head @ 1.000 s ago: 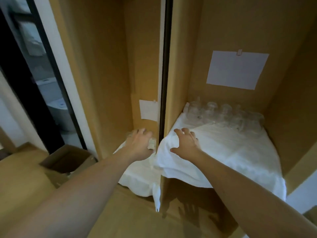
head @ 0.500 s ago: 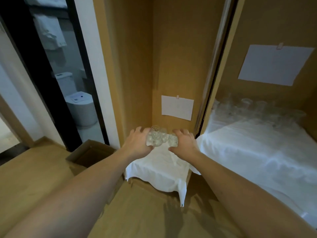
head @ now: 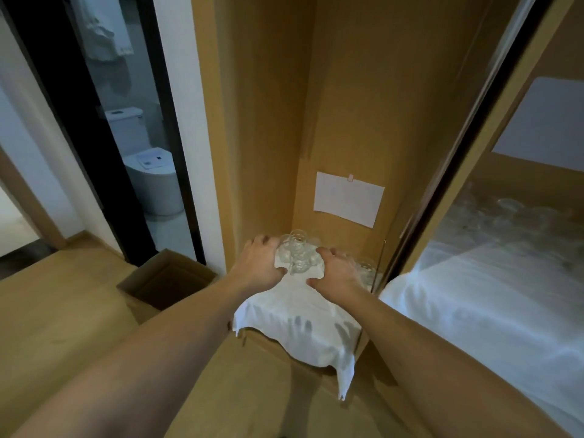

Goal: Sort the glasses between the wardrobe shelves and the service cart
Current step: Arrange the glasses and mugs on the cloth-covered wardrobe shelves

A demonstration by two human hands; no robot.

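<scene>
A cluster of several clear glasses [head: 297, 254] stands on the white cloth [head: 300, 317] that covers the left wardrobe shelf. My left hand [head: 257, 263] cups the cluster from the left and my right hand [head: 336, 270] from the right, fingers curled against the glass. One more glass [head: 366, 270] stands apart, just right of my right hand. On the right shelf, also under a white cloth [head: 493, 298], a blurred row of several glasses [head: 512, 210] lines the back wall.
A dark sliding-door frame [head: 448, 172] divides the two compartments. A paper sheet [head: 347, 199] is pinned above the left shelf. An open cardboard box [head: 164, 279] sits on the wooden floor at left, by a bathroom doorway [head: 132, 128].
My view swung left from the right shelf to the left one. Both hands left the cloth edges and closed in around the glass cluster on the left shelf.
</scene>
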